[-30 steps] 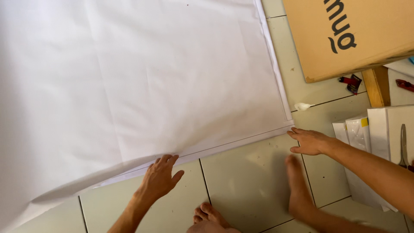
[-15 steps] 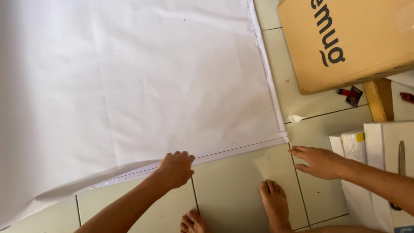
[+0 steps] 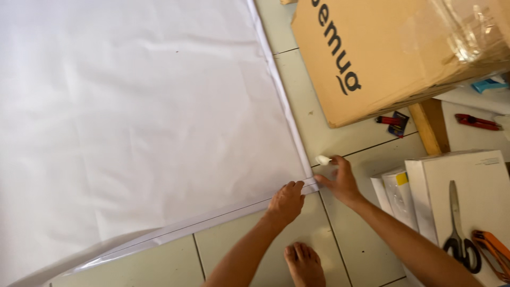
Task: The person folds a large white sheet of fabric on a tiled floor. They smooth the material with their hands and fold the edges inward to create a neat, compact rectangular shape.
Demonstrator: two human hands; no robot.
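Large white sheet (image 3: 138, 117) lies flat on the tiled floor (image 3: 239, 255). Both hands meet at its near right corner: left hand (image 3: 286, 203) presses the edge with curled fingers, right hand (image 3: 340, 180) pinches the corner tip. Cardboard box (image 3: 393, 53) stands close right; scissors (image 3: 459, 234) lie on a white box (image 3: 478, 175).

A cardboard box (image 3: 404, 53), scissors (image 3: 459, 234) and a red cutter (image 3: 476, 121) lie nearby.

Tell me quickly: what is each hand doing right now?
Left hand: fingers curled, pressing on the sheet near its corner.
Right hand: pinching the sheet's corner edge.
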